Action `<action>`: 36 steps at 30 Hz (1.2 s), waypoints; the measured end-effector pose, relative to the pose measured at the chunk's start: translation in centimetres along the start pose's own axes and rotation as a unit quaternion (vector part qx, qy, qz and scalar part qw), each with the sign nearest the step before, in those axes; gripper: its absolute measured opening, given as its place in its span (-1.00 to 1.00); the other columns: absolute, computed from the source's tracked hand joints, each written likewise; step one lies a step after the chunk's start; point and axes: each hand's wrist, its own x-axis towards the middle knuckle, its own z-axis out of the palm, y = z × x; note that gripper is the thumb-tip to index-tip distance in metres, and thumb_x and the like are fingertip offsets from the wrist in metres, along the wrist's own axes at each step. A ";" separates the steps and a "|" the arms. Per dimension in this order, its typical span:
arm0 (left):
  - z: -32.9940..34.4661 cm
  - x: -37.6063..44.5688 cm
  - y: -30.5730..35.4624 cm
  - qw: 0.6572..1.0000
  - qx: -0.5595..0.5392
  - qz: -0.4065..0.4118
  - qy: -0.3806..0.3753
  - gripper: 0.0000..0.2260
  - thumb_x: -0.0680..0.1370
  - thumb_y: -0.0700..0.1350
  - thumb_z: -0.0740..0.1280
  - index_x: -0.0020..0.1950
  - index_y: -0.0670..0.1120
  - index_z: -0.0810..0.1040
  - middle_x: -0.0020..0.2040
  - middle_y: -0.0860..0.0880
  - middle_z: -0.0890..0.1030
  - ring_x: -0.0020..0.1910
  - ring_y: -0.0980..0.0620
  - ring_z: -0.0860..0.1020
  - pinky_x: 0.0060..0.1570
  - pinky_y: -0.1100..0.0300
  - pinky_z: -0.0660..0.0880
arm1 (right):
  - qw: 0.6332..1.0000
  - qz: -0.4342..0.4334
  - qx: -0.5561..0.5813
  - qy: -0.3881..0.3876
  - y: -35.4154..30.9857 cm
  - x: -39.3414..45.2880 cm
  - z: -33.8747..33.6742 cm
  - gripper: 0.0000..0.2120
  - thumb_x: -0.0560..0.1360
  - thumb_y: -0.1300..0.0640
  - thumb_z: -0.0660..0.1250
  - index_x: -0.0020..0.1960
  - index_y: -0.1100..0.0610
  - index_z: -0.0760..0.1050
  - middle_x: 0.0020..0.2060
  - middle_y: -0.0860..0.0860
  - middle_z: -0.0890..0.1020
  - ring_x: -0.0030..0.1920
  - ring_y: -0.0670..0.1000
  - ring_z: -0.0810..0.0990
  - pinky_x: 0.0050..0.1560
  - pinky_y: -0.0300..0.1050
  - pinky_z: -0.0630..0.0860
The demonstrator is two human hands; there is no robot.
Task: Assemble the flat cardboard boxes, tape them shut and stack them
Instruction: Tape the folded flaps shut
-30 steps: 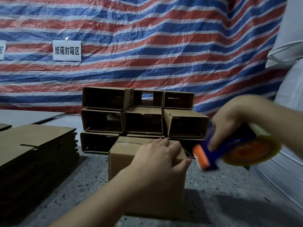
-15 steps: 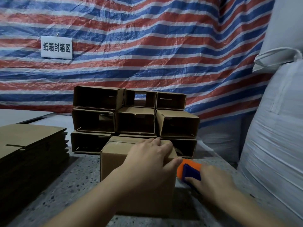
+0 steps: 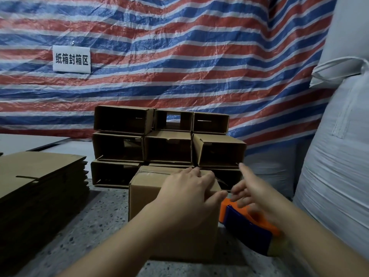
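The right hand point(image 3: 257, 192) is motion-blurred, and the tape dispenser point(image 3: 247, 226) beneath it is partly hidden.

speckled floor point(image 3: 103, 212) under flat cardboard pile point(image 3: 40, 176), box point(image 3: 159, 196), stacked boxes point(image 3: 167, 140), tape dispenser point(image 3: 245, 224)

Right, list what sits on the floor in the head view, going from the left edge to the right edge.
Stack of flat brown cardboard sheets → upright closed brown cardboard box under the left hand → orange and blue tape dispenser lying below the right hand → big white woven sack.
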 end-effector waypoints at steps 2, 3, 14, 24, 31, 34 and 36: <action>0.0 0.0 -0.1 1.000 0.005 0.002 0.003 -0.43 0.58 0.38 -0.04 0.50 0.14 0.26 0.45 -0.03 0.41 0.43 -0.03 0.37 0.27 0.04 0.39 | 0.987 0.073 0.080 -0.116 -0.4 -0.5 0.7 -0.28 0.57 -0.43 -0.01 0.14 0.19 0.54 -0.03 0.10 0.62 0.12 0.12 0.57 0.08 0.03 0.43; 0.0 0.0 -0.1 1.000 0.008 0.004 0.004 -0.44 0.59 0.37 -0.04 0.50 0.14 0.25 0.46 -0.03 0.41 0.43 -0.03 0.37 0.27 0.04 0.39 | 0.982 0.084 0.099 -0.140 -0.3 -0.6 1.1 -0.29 0.56 -0.43 0.03 0.16 0.19 0.53 -0.01 0.11 0.60 0.15 0.14 0.56 0.01 -0.01 0.45; 0.1 -0.1 -0.1 1.000 0.009 0.008 0.017 -0.40 0.56 0.41 -0.08 0.49 0.13 0.28 0.43 -0.03 0.44 0.40 -0.03 0.40 0.25 0.06 0.40 | 0.969 0.052 0.236 -0.057 1.3 -0.5 3.7 -0.70 0.67 -0.06 0.17 -0.04 0.14 0.50 -0.33 0.04 0.48 -0.24 0.05 0.41 -0.14 -0.04 0.37; 0.0 -0.2 -0.2 0.999 0.017 0.022 0.020 -0.38 0.53 0.39 -0.14 0.44 0.13 0.33 0.34 -0.02 0.50 0.30 0.00 0.46 0.18 0.10 0.41 | 0.970 0.014 0.236 -0.064 1.2 -0.4 4.4 -0.68 0.66 -0.06 0.23 0.02 0.15 0.63 -0.28 0.08 0.58 -0.27 0.04 0.48 -0.30 -0.10 0.37; 0.4 -0.2 -0.1 0.999 0.010 0.016 0.030 -0.37 0.52 0.40 -0.14 0.42 0.12 0.35 0.35 -0.04 0.50 0.32 -0.03 0.46 0.21 0.06 0.42 | 0.966 0.031 0.258 -0.018 1.9 -1.2 6.6 -0.60 0.60 -0.24 0.24 0.00 0.02 0.69 0.03 0.20 0.71 0.12 0.24 0.63 0.13 0.16 0.55; 0.4 -0.1 0.1 0.999 0.009 0.007 0.030 -0.29 0.45 0.43 -0.23 0.43 0.14 0.33 0.37 -0.03 0.49 0.34 -0.04 0.45 0.23 0.04 0.42 | 0.955 0.086 0.281 -0.030 2.9 -1.4 7.4 -0.60 0.63 -0.21 0.18 0.12 0.05 0.63 -0.17 0.09 0.76 0.04 0.19 0.65 -0.05 0.06 0.57; 0.3 -0.1 0.1 0.999 0.010 0.007 0.031 -0.29 0.47 0.43 -0.21 0.44 0.13 0.32 0.39 -0.03 0.47 0.36 -0.04 0.43 0.25 0.04 0.41 | 0.955 0.103 0.277 -0.031 3.1 -1.6 7.2 -0.60 0.65 -0.16 0.16 0.14 0.10 0.62 -0.22 0.09 0.75 0.01 0.18 0.64 -0.14 -0.01 0.52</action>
